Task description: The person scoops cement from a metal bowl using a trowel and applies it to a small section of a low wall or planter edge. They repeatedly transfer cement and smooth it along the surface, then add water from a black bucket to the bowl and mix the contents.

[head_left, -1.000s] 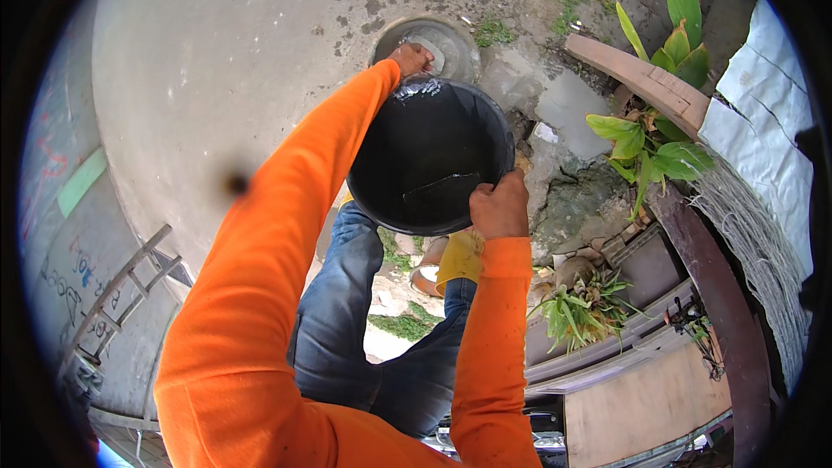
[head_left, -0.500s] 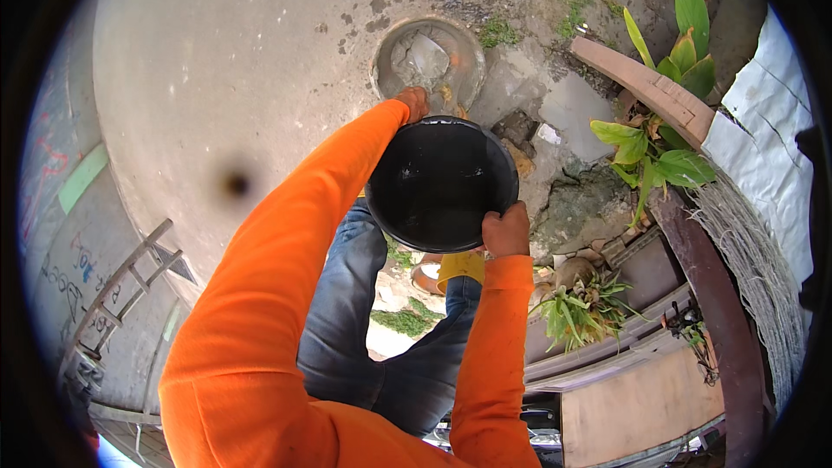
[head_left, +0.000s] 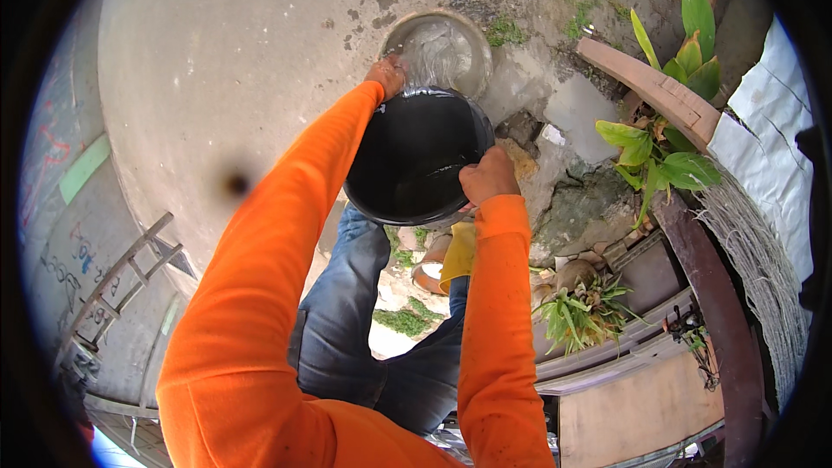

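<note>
- I see both hands on a black bucket (head_left: pixel 416 160), held out in front over the ground and tipped away from me.
- My left hand (head_left: pixel 386 76) is closed on the far rim, at the top edge nearest the basin (head_left: pixel 472 61).
- My right hand (head_left: pixel 490 175) is closed on the near rim, at the bucket's right side.
- The bucket's far lip sits right at the edge of the round grey basin, and water (head_left: pixel 431 54) is running out of it into that basin.
- I judge the pour to be well along: the basin shows a sheet of water, and only a small pool shows inside the bucket near my right hand.
- What looks left is draining that remainder; the bucket is not yet fully upended.
- Beyond the basin is a concrete slab (head_left: pixel 225 52), stained in spots.
- To the right are broken stones (head_left: pixel 572 195), a leafy plant (head_left: pixel 663 152) and a curved wooden plank (head_left: pixel 650 87).
- Below the bucket I see jeans (head_left: pixel 355 312) and orange sleeves (head_left: pixel 269 277).
</note>
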The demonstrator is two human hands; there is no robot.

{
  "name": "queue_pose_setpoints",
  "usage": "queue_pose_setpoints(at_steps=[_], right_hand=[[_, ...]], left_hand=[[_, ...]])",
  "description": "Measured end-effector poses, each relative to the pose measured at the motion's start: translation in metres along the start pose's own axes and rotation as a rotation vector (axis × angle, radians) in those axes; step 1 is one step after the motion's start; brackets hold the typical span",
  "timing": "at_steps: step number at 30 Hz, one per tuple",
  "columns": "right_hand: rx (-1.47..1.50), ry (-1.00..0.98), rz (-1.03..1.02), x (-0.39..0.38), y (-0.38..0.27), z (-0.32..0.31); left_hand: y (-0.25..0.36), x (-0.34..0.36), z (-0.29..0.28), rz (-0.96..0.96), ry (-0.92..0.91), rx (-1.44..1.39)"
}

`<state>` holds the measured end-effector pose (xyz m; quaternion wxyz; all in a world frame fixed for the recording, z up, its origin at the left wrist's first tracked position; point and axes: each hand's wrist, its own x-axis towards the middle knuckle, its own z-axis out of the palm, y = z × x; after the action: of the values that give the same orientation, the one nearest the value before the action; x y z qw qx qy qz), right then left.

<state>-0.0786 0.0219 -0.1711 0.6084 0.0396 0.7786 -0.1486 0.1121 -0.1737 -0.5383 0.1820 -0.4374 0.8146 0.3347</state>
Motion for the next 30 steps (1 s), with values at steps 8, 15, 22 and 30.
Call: queue_pose_setpoints(at_steps=[8,15,22,30], right_hand=[[-0.26,0.085,0.009,0.006,0.03,-0.009],[-0.051,0.145,0.047,0.0,0.023,-0.042],[-0.167,-0.029,0.086,0.018,0.002,-0.029],[0.025,0.004,0.188,0.033,0.109,-0.028]], left_hand=[[-0.043,-0.023,0.078,0.644,-0.339,0.151],[0.061,-0.028,-0.011,-0.088,-0.145,-0.172],[0.05,-0.021,0.007,-0.012,-0.305,0.032],[0.065,-0.09,0.058,0.106,-0.367,-0.64]])
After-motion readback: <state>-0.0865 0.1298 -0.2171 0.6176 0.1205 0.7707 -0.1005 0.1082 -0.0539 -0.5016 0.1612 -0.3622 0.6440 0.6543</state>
